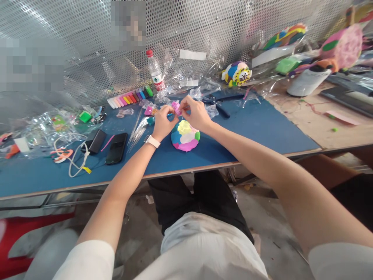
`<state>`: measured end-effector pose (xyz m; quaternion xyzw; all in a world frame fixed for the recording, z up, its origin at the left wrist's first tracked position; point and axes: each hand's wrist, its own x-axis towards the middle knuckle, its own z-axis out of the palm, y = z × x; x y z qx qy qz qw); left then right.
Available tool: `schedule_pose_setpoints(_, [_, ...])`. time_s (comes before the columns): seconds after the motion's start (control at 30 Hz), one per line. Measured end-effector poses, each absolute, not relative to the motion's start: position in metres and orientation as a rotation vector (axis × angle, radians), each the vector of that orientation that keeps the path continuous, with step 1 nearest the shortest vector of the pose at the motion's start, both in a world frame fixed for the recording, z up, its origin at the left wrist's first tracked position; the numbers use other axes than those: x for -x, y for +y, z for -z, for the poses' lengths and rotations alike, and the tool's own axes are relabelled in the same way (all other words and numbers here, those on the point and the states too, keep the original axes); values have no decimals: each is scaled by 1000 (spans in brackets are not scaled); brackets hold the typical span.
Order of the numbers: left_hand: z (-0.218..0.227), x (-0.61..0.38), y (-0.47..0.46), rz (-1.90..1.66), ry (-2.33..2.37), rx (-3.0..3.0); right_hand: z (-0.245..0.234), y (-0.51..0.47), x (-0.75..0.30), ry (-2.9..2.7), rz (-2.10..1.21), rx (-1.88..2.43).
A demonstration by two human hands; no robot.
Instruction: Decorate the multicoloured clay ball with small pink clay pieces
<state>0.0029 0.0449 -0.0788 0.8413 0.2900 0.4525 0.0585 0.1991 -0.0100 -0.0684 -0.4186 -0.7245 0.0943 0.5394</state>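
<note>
Both my hands meet above the blue table, pinching a small pink lump of clay between their fingertips. My left hand, with a white watch on the wrist, grips it from the left. My right hand grips it from the right. Just below them on the table sits a round dome of clay patched in pink, blue, yellow, white and green.
Two dark phones and a white cable lie left. A row of coloured clay sticks, a water bottle and crumpled plastic wrap sit behind. Painted clay figures stand at the back right before a perforated metal screen.
</note>
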Motion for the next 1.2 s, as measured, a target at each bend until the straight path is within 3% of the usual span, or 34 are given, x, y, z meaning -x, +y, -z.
schedule_pose_setpoints(0.27, [82, -3, 47, -1279, 847, -2603, 70, -5, -204, -1795, -355, 854])
schedule_pose_setpoints(0.5, [80, -2, 48, -1342, 805, -2565, 77, 4, -209, -1664, -235, 1028])
schedule_pose_setpoints(1.2, [76, -4, 39, -1320, 760, -2682, 73, 14, -226, -1721, -415, 1024])
